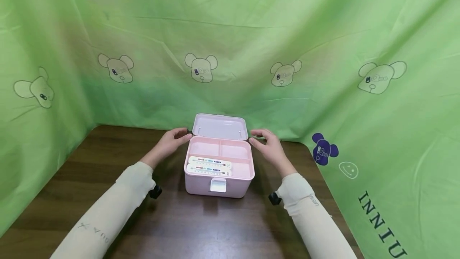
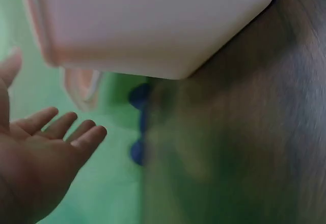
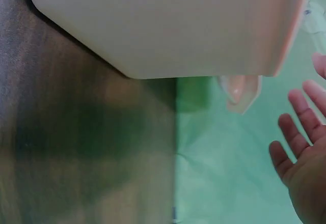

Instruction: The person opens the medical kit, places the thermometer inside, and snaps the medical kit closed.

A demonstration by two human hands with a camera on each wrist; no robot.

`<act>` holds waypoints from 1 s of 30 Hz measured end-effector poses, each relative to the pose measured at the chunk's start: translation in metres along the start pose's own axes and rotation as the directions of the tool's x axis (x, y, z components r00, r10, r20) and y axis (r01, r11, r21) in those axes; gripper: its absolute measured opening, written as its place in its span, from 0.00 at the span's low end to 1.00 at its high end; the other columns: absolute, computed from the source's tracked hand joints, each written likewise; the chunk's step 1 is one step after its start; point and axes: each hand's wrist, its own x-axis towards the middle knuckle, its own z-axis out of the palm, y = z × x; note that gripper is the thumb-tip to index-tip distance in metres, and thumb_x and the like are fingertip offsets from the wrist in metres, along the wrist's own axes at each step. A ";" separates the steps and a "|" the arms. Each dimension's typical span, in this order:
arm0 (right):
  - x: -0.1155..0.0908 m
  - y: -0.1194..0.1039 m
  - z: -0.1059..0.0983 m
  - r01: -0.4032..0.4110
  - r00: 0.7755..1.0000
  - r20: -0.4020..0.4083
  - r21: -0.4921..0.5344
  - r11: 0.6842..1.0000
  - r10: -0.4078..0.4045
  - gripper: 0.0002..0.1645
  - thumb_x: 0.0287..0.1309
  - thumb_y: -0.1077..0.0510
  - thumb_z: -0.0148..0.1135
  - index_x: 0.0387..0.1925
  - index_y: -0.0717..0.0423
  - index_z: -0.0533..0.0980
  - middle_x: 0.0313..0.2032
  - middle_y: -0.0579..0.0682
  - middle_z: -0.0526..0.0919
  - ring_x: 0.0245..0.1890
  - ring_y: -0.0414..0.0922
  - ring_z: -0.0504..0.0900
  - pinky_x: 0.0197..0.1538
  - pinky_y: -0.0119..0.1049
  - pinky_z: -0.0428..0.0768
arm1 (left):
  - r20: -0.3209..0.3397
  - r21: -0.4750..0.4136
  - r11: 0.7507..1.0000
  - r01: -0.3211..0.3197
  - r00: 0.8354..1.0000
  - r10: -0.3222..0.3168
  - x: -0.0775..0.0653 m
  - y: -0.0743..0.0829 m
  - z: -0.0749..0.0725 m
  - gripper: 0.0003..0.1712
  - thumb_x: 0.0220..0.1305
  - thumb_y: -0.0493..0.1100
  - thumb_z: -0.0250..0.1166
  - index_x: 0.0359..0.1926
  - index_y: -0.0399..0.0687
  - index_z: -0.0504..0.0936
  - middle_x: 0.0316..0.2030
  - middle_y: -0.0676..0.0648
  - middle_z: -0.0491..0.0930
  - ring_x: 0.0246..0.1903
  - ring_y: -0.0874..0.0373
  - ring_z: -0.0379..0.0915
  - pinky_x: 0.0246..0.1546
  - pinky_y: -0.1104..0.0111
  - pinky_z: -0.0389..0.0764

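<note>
A pink lidded storage box point(image 1: 219, 187) stands on the table with its lid point(image 1: 220, 127) tipped back. Its inside is split by dividers, and two long white flat pieces point(image 1: 209, 169) with coloured labels and small printed marks lie in the front compartment. On the box's left, my left hand point(image 1: 170, 142) is held by the rear corner near the hinge, fingers loosely spread. My right hand point(image 1: 268, 147) mirrors it at the right rear corner. Both wrist views show the left palm point(image 2: 41, 168) and right palm point(image 3: 313, 168) holding nothing, apart from the box's side.
A white latch flap point(image 1: 218, 185) is on the box's front. The brown wooden table point(image 1: 172, 227) reaches back to a green curtain point(image 1: 230, 19) printed with bear heads, which also hangs along the left and right sides.
</note>
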 end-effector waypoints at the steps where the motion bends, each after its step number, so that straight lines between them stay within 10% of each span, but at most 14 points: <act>1: 0.001 0.003 0.002 -0.026 1.000 0.007 0.000 1.000 0.026 0.24 0.67 0.54 0.68 0.60 0.61 0.79 0.57 0.60 0.82 0.59 0.57 0.78 0.63 0.53 0.77 | 0.014 -0.028 1.000 0.005 1.000 -0.004 0.004 -0.004 0.002 0.45 0.71 0.63 0.62 0.77 0.41 0.63 0.73 0.37 0.66 0.73 0.41 0.60 0.74 0.47 0.65; 17: -0.001 0.022 0.012 -0.221 0.960 0.203 0.116 0.968 0.195 0.38 0.71 0.49 0.63 0.74 0.64 0.65 0.69 0.65 0.71 0.69 0.61 0.69 0.72 0.57 0.69 | 0.098 -0.278 0.961 0.018 0.995 0.009 0.017 -0.011 0.023 0.42 0.74 0.53 0.61 0.80 0.43 0.57 0.76 0.38 0.61 0.75 0.41 0.57 0.75 0.46 0.62; 24: -0.003 0.033 0.017 -0.325 0.928 0.287 0.320 0.890 0.236 0.38 0.75 0.53 0.56 0.78 0.61 0.57 0.76 0.64 0.62 0.76 0.60 0.60 0.78 0.59 0.58 | 0.067 -0.322 0.947 0.002 0.998 0.021 0.017 -0.019 0.026 0.42 0.73 0.53 0.64 0.79 0.44 0.59 0.75 0.38 0.63 0.75 0.42 0.58 0.75 0.47 0.61; 30: -0.005 0.015 0.014 -0.347 0.924 0.297 0.381 0.857 0.242 0.36 0.76 0.59 0.54 0.78 0.66 0.56 0.75 0.66 0.62 0.71 0.58 0.67 0.71 0.50 0.70 | 0.049 -0.336 0.942 -0.003 0.999 0.021 0.016 -0.018 0.027 0.40 0.72 0.53 0.65 0.78 0.45 0.62 0.74 0.39 0.66 0.74 0.43 0.60 0.76 0.47 0.61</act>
